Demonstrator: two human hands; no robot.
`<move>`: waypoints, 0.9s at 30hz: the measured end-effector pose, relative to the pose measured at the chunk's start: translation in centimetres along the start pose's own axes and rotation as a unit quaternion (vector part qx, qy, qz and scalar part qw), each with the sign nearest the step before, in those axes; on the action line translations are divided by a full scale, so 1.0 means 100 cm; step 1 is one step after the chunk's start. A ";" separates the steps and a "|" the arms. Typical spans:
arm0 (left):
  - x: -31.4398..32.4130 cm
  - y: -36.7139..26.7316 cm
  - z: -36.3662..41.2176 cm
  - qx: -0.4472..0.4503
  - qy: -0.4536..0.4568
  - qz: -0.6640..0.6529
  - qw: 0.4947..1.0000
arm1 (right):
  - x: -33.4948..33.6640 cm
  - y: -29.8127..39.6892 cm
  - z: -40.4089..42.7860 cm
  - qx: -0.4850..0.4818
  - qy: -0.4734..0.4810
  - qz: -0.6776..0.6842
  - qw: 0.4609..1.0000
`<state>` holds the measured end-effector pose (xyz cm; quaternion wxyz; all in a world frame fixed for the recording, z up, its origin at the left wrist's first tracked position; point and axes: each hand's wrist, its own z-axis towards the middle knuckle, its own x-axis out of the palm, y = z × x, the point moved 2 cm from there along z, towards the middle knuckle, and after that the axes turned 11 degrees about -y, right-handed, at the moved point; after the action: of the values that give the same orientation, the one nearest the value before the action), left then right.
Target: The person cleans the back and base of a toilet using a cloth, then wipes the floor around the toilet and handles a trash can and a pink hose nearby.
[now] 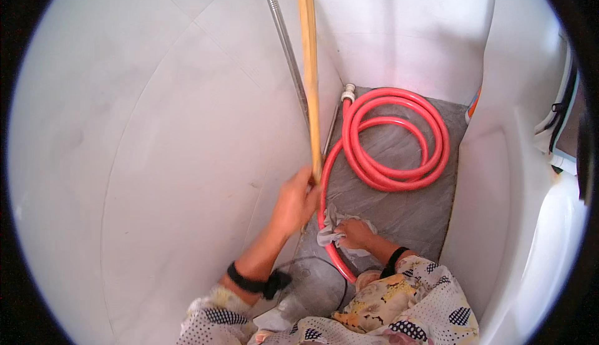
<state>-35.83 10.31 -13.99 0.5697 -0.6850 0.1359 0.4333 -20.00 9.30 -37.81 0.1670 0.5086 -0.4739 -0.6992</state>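
Note:
My left hand point(295, 201) is closed around the lower part of an upright wooden pole point(307, 64), beside the left wall. My right hand point(355, 233) presses a crumpled pale cloth point(333, 227) against a red hose point(340, 261) near the floor. Beyond that hand the hose lies in several loops on the grey tiled floor, with a white connector point(348, 93) at its far end. Part of the hose is hidden under the cloth, and its near end passes out of sight by my clothing. Both wrists bear black bands.
A metal pole point(285, 41) leans by the left wall point(187, 134), behind the wooden one. White walls enclose the narrow floor point(398, 214). At right, an orange and white object point(473, 106) shows partly behind a curved white panel point(486, 181). Dark cables hang farther right.

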 end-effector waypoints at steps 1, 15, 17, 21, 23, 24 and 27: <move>0.006 -0.007 0.025 0.033 -0.012 -0.007 0.999 | -0.001 -0.001 0.002 -0.001 -0.001 0.000 1.000; 0.136 0.026 0.132 -0.064 0.027 -0.084 0.994 | 0.048 -0.006 -0.027 0.264 0.075 0.366 0.889; 0.138 0.031 0.140 -0.071 0.032 -0.052 0.996 | 0.037 -0.002 -0.027 0.267 0.069 0.358 0.892; 0.108 0.028 0.179 -0.013 -0.026 -0.109 0.994 | 0.030 -0.014 -0.019 0.282 0.052 0.404 0.869; 0.090 0.004 0.191 0.029 -0.068 -0.127 0.989 | 0.017 -0.020 -0.016 0.300 0.044 0.427 0.852; 0.081 -0.011 0.196 -0.002 -0.123 -0.248 0.961 | 0.009 -0.024 -0.015 0.303 0.043 0.419 0.855; 0.061 -0.048 0.219 -0.009 -0.161 -0.319 0.934 | 0.001 -0.028 -0.008 0.313 0.033 0.435 0.844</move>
<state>-38.61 33.31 -14.82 0.6859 -0.6183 -0.1874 0.3349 -18.70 10.20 -40.20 0.3014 0.2981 -0.8343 -0.3526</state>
